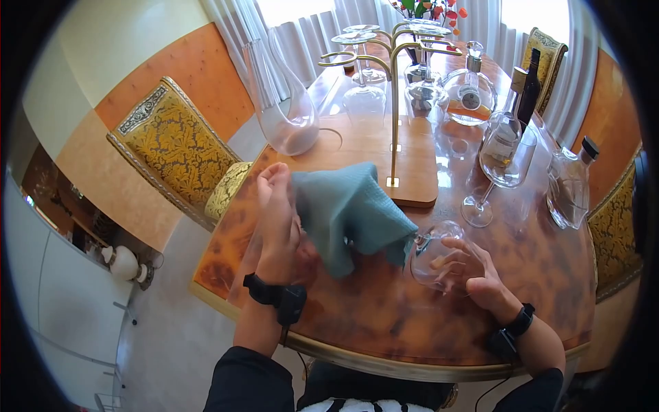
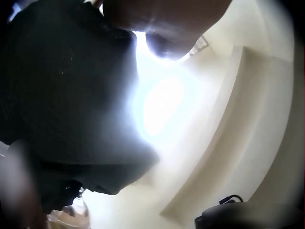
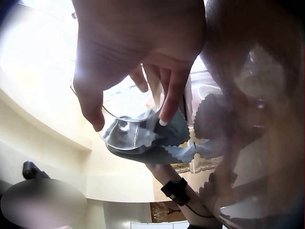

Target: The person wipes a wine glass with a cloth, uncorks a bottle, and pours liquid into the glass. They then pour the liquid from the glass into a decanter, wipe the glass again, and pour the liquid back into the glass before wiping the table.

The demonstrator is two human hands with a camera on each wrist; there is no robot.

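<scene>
A blue-green cloth (image 1: 350,206) hangs in folds over the near part of the table, and my left hand (image 1: 276,216) grips its left side. In the left wrist view the cloth (image 2: 62,95) looks dark and fills much of the picture. Beside the cloth's right end, a clear wine glass (image 1: 424,268) lies tilted sideways, its bowl toward my right hand (image 1: 486,275). That hand's fingers curl around the bowl, which the right wrist view shows with the rim toward the wrist. The glass's stem and foot are hidden by the cloth.
A brass rack (image 1: 395,123) on a wooden base holds several upside-down glasses. Left of it stands a tall glass decanter (image 1: 283,127). To the right are an upright wine glass (image 1: 504,168), bottles and a black-stoppered decanter (image 1: 571,182). Patterned chairs (image 1: 175,141) flank the table.
</scene>
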